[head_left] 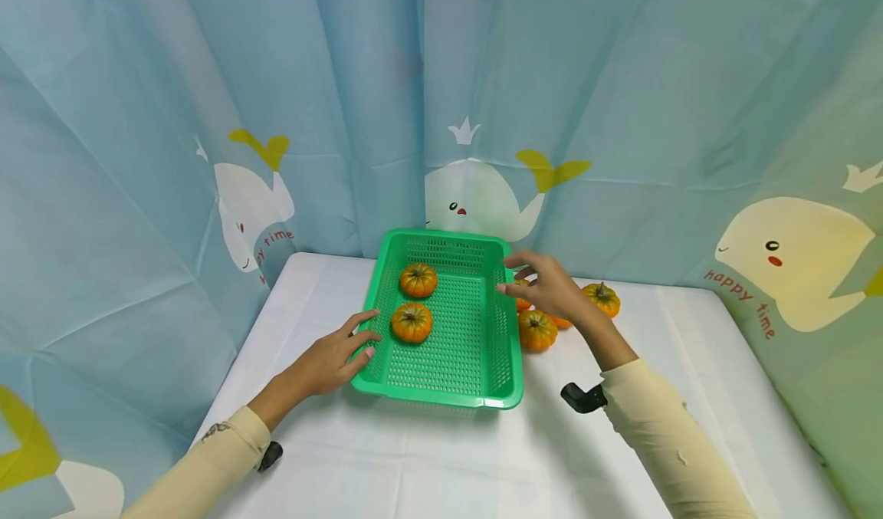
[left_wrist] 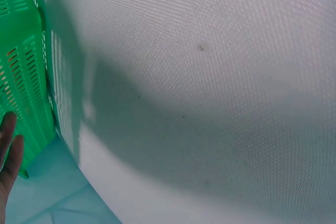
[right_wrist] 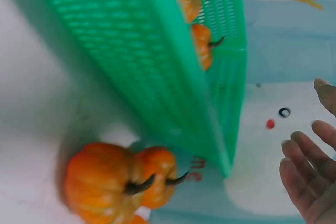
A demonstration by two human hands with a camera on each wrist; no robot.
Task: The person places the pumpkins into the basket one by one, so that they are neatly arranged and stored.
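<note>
A green plastic basket [head_left: 441, 390] stands on the white table with two small orange pumpkins inside, one pumpkin [head_left: 418, 280] behind the other pumpkin [head_left: 411, 323], both toward its left side. My left hand [head_left: 333, 359] is at the basket's left rim, its fingers spread over the edge. Over the right rim hovers my right hand [head_left: 545, 283], fingers parted with nothing between them; in the right wrist view the right hand [right_wrist: 315, 166] shows its fingers loosely bent and apart. Below it, outside the basket, sits a pumpkin [head_left: 536, 330], with others partly hidden by the hand and wrist.
Another pumpkin [head_left: 602, 300] lies to the right of the right wrist. A white cloth covers the table [head_left: 414, 458]. Blue curtains [head_left: 359, 105] printed with whales hang around the table's back and sides.
</note>
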